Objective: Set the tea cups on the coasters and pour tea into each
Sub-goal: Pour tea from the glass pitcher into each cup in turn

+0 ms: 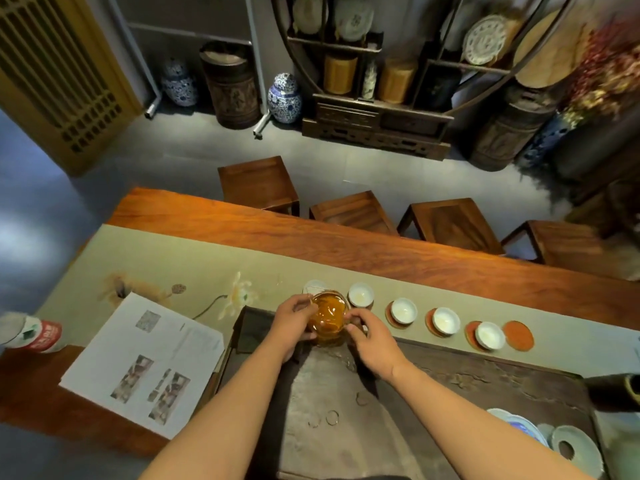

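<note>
both hands wrap around a glass pitcher (327, 317) full of brown tea, the left hand (294, 322) on its left side and the right hand (372, 336) pinching its right side. it sits at the far edge of the dark tray (485, 379) on the surface. white cups (403, 310) line up to the right, three on red coasters (518, 336); the blurry far-left cup (313, 286) may have none.

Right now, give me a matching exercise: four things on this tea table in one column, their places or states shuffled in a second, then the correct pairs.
Things:
1. glass pitcher
2. bare orange coaster
3. printed sheet
4. red-labelled bottle

Places or states:
A. far left edge of the view
B. held between the left hand and right hand, amber tea inside
C. right end of the cup row, no cup on it
D. lying flat, left of the dark tea tray

Pairs: 1-B, 2-C, 3-D, 4-A
</note>
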